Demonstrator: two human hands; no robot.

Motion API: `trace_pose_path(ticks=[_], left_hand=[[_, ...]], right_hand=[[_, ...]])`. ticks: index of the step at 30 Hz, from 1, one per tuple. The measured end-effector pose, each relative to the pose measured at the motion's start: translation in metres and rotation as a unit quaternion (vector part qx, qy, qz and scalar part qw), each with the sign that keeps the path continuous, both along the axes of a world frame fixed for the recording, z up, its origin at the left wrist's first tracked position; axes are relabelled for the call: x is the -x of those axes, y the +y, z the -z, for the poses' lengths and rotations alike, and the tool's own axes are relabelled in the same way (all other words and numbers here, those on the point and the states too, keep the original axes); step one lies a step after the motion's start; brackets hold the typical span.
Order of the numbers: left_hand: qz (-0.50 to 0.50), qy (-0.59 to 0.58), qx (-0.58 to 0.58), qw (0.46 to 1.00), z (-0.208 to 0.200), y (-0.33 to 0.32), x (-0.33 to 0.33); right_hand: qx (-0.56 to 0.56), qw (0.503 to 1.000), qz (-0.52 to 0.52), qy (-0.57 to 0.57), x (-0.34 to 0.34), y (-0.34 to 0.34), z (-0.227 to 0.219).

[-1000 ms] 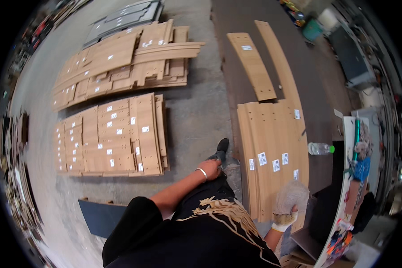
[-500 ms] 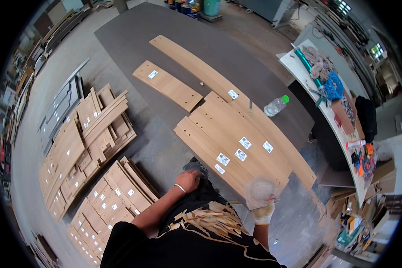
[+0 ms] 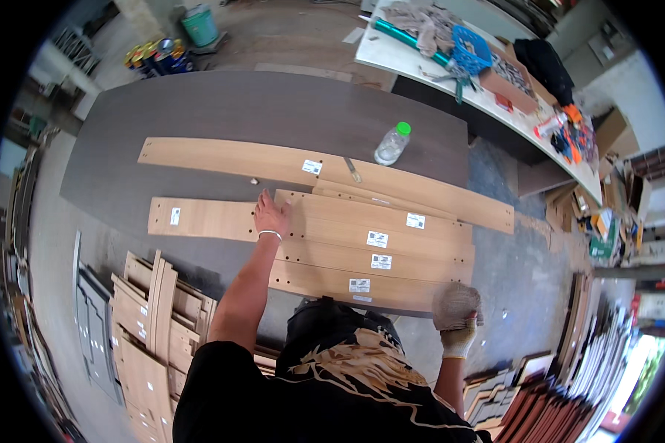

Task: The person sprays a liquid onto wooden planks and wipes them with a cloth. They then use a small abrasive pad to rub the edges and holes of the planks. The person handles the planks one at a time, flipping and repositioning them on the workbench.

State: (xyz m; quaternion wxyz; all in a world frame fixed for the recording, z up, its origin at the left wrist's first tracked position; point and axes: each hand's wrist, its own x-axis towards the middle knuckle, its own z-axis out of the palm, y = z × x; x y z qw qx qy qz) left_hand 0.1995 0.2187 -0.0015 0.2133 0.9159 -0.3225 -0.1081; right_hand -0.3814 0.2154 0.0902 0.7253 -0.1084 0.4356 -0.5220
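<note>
My bare left hand [image 3: 272, 215] lies with fingers stretched out where a short wooden board [image 3: 214, 215] meets a group of side-by-side wooden panels [image 3: 332, 230]. These pale wood pieces have drilled holes and white labels. At the panels' right end, my right hand [image 3: 459, 338], in a white knit glove, grips a wad of greyish-beige cloth [image 3: 454, 304]. Farther back a long, gently curved wooden board [image 3: 229, 156] carries a small brush [image 3: 353, 170]. Behind it stands a clear bottle [image 3: 393, 146] with a green cap.
All this rests on a dark grey table [image 3: 199, 103]. Back right, a white bench [image 3: 391, 59] holds a blue basket [image 3: 471, 50], rags and loose tools. Stacked wooden panels [image 3: 144, 354] stand at the near left. Paint cans [image 3: 161, 57] and a teal bucket [image 3: 199, 26] sit behind the table.
The view has turned, so the table now runs across it. My left hand has gone from beside my body onto the boards. My right hand still grips the cloth near the panels' right end.
</note>
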Motion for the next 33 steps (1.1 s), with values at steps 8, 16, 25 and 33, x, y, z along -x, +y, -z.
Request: trace_pose_path(ticks=[8,16,25,33], left_hand=[[0.039,-0.029,-0.073,0.996,0.006,-0.010,0.028],[0.131,-0.168,-0.084,0.973,0.007,-0.021,0.033],[0.482,-0.088,0.038,0.871,-0.009,-0.136,0.191],[0.490,-0.091,-0.004,0.867,0.020,-0.129,0.212]], right_hand=[[-0.067,0.986,0.150,0.003,-0.007,0.096,-0.008],[-0.132,0.968,0.213,-0.004,-0.029,0.140,0.003],[-0.141,0.953,0.266,-0.030,0.024,0.137,0.009],[-0.139,0.947,0.286,-0.047,0.082,0.174,0.020]])
